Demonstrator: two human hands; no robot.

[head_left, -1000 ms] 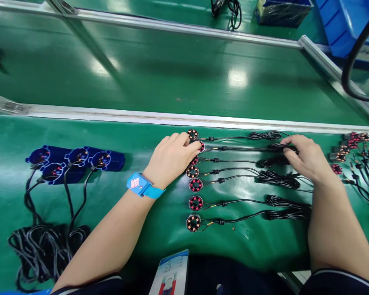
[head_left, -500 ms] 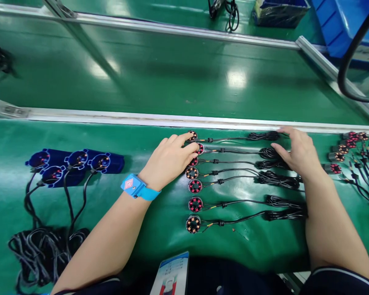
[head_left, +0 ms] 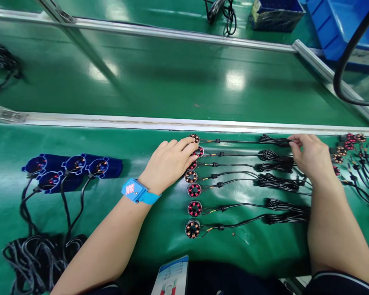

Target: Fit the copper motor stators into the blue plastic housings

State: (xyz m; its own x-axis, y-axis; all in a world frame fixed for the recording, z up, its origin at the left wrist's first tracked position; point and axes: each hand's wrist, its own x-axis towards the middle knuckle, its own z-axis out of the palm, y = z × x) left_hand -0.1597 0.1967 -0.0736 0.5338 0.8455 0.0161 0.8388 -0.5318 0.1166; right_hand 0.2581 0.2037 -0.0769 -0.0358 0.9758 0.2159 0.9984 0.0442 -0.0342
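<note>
Farthest of the cables, the far cable bundle (head_left: 275, 140) lies farther right than in the frame half a second earlier, its cable now straighter, and the right hand has closed from a spread posture. All seven cabled assemblies lie in a column on the green desk (head_left: 167, 221), wound rings to the left, cable bundles to the right. The left hand (head_left: 169, 166) is bent over the upper rings, its fingers at the far wound ring (head_left: 197, 137) and its thumb at the second wound ring (head_left: 199, 151); whether it grips or only rests cannot be told. The right hand (head_left: 312, 157) pinches the right end of the far cable bundle between thumb and fingers. Judged by appearance, the bundle is light, flexible and somewhat springy, with a smooth jacket that may slide under a loose pinch; grasp it across several loops. Each ring is probably rigid and dense for its size; hold it by the outer rim, clear of the windings. The black grommet (head_left: 217, 141) likely offers a firm secondary hold. The thin leads (head_left: 207, 141) appear the most fragile part; apply no pull there.
</note>
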